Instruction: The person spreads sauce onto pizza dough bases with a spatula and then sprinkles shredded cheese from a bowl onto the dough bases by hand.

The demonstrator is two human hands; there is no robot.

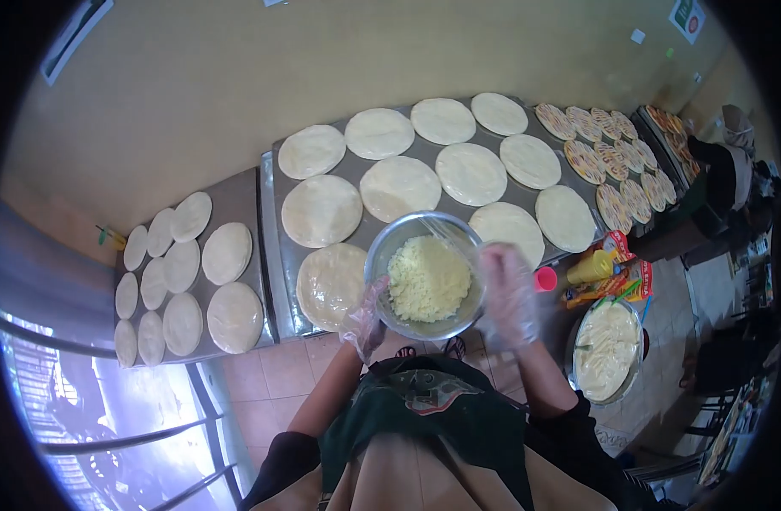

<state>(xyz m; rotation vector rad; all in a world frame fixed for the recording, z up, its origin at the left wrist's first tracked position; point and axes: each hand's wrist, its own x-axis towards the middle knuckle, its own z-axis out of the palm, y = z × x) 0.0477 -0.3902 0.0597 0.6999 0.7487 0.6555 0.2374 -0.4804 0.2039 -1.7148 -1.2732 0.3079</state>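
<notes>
A round metal bowl (396, 237) is in front of me, holding a pale yellow, crumbly heap that looks like grated cheese (429, 277). My left hand (365, 317), in a clear plastic glove, grips the bowl's left rim. Beside the right rim is my right hand (508, 294), gloved too and smeared by motion; its fingers cannot be made out. Flat rounds of dough (331, 285) lie in rows on the dark tray (271, 221) beyond the bowl. The nearest round on the left looks glossy.
Another tray of dough rounds (235, 315) stands left. To the right are striped, topped rounds (614, 209), a pink cup (545, 278), a yellow squeeze bottle (588, 268), red-and-yellow packets (637, 281) and a large pan of creamy mixture (608, 349). Another person (714, 183) stands far right.
</notes>
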